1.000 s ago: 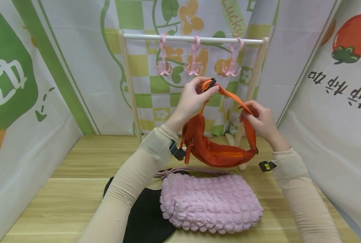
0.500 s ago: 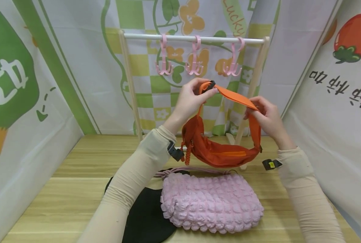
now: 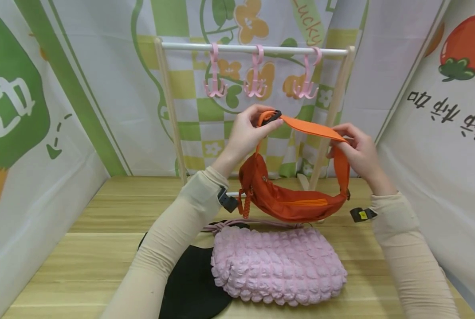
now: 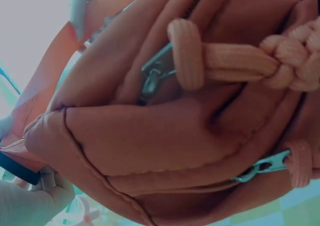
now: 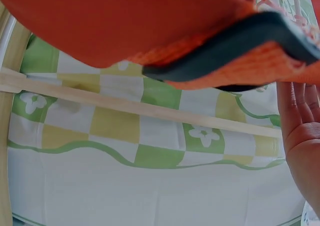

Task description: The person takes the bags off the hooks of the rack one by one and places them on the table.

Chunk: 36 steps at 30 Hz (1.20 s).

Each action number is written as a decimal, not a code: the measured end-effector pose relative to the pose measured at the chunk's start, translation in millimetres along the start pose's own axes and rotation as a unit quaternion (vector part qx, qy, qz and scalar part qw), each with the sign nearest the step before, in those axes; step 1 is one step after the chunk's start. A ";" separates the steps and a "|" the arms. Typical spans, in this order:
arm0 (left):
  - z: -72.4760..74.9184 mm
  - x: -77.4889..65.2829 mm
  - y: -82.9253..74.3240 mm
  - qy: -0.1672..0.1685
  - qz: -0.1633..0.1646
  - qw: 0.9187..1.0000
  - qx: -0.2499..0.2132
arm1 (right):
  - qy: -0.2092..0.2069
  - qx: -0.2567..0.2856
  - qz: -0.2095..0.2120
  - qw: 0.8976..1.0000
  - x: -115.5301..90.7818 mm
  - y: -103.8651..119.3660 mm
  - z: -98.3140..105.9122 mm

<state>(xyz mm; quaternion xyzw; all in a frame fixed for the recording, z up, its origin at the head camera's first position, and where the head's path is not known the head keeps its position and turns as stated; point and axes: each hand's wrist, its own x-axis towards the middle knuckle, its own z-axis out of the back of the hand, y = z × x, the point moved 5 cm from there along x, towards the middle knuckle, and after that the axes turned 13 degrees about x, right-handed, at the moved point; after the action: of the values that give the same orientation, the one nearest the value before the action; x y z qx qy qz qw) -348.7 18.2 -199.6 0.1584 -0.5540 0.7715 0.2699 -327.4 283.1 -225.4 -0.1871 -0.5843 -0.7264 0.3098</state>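
Observation:
An orange sling bag hangs in the air below both hands, its body curved and its zip facing me. My left hand pinches its strap at the black strap slider, thumb in front. Farther right, my right hand holds the same strap between thumb and fingers, the stretch between the hands drawn nearly straight. In the left wrist view the bag fills most of the picture, with a braided cord pull on one zip. Black trim crosses the bag in the right wrist view.
Behind the bag stands a rack with a white rail; three pink hooks hang from it, the middle hook nearest the left hand. On the wooden table lie a pink puffy bag and a black item partly under it.
My right hand has slid along the strap to the right and slightly up, spreading the strap wider and flatter. My left hand has dipped slightly left with the slider.

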 end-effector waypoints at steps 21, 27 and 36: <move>0.9 -0.6 3.6 0.005 -0.007 1.000 0.007 | -0.024 -0.040 -0.032 0.998 -5.8 0.1 18.8; 2.9 -2.8 6.1 0.000 -0.015 1.000 0.015 | -0.021 -0.033 -0.008 0.999 -6.4 0.6 22.4; 5.3 -3.1 16.4 0.012 0.018 1.000 -0.007 | -0.060 0.148 -0.033 0.987 -8.2 -2.0 26.6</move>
<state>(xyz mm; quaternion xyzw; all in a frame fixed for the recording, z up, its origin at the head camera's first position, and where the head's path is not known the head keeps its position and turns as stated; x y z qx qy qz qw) -356.2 8.4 -212.2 0.1371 -0.5586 0.7744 0.2635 -325.1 310.8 -225.5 -0.1629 -0.7089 -0.6290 0.2743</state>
